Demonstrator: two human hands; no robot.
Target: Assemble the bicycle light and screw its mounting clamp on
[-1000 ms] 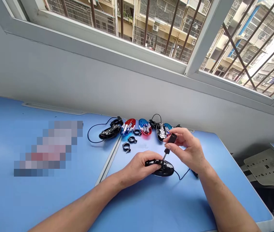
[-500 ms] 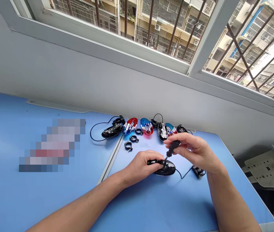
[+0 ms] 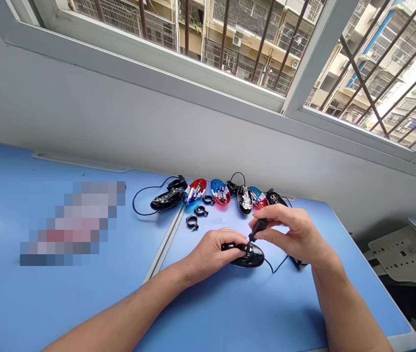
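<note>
My left hand point(image 3: 218, 250) pins a glossy black oval housing point(image 3: 253, 259) against the table, thumb and fingers closed on its left part. A short black screwdriver point(image 3: 258, 228) is pinched in my right hand point(image 3: 293, 230). Its shaft points down at the upper side of the housing, beside my left fingertips; the exact contact spot is too small to make out. From the right end of the housing a thin black cable point(image 3: 273, 271) runs to a small black part point(image 3: 297, 263), partly hidden behind my right wrist.
Behind my hands lie red-and-blue oval shells point(image 3: 194, 191) with batteries, black housings point(image 3: 167, 199) with cables, and black ring clamps point(image 3: 201, 210). A blurred-out item point(image 3: 72, 225) lies on the left of the blue table point(image 3: 94, 303). A wall and barred window stand behind.
The screwdriver and my right hand have shifted slightly left, and the screwdriver's angle has changed a little. My left hand still holds the housing. The whole view has moved slightly.
</note>
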